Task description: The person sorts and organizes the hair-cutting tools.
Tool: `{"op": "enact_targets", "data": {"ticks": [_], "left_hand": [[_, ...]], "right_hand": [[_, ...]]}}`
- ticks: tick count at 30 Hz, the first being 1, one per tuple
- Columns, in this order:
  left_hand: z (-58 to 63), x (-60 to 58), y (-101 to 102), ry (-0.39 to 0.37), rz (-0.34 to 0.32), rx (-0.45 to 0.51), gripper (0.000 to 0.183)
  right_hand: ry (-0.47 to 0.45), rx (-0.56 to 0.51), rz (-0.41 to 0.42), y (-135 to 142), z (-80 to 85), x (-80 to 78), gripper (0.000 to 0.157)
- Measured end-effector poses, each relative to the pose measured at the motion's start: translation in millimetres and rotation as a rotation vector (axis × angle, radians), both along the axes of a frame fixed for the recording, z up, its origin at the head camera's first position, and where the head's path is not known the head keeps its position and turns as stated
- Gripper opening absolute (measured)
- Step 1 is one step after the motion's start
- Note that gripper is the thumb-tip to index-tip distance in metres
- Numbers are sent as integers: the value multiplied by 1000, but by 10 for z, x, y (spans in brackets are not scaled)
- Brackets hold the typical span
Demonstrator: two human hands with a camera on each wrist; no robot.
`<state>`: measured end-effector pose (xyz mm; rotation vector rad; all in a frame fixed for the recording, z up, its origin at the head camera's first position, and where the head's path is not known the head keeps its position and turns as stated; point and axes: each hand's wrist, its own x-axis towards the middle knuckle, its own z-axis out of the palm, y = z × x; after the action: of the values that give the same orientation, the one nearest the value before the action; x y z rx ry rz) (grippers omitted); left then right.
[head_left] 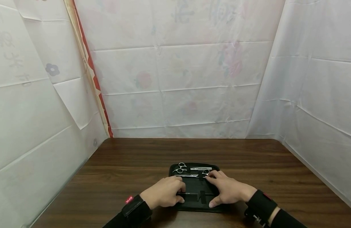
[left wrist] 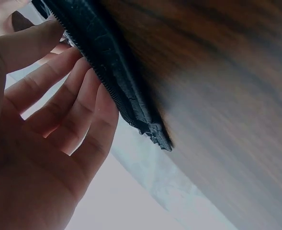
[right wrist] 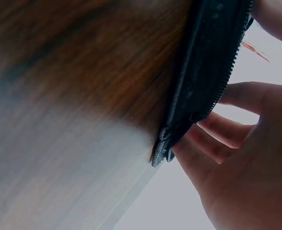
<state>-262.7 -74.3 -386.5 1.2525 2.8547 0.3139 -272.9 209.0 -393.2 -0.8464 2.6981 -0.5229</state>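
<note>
Black case (head_left: 192,184): lying open on desk (head_left: 121,177), between both hands.
Scissors (head_left: 201,168): two pairs, in case's far half.
Left hand (head_left: 166,190): fingers loosely bent, touching left edge.
Right hand (head_left: 232,189): fingers spread wide, touching right edge.

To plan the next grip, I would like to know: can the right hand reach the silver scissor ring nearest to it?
Probably yes: the right hand is close beside this silver scissor ring, and nothing visible blocks the way.
</note>
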Motion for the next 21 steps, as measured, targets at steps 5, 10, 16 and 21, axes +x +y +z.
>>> {"op": "enact_targets", "data": {"ticks": [5,10,16,21], "left_hand": [[-5,-8,1,4,6,12,18],[-9,-36,-13,5,22,18,18],[24,-110,-64,13,34,-9,11],[-6,-221,-117,46,37,6,13]], "right_hand": [[1,3,0,-3,7,-3,95],[4,10,0,-4,18,-10,95],[-8,-8,-5,17,41,-39,89],[12,-51,-22,26,59,-94,75]]}}
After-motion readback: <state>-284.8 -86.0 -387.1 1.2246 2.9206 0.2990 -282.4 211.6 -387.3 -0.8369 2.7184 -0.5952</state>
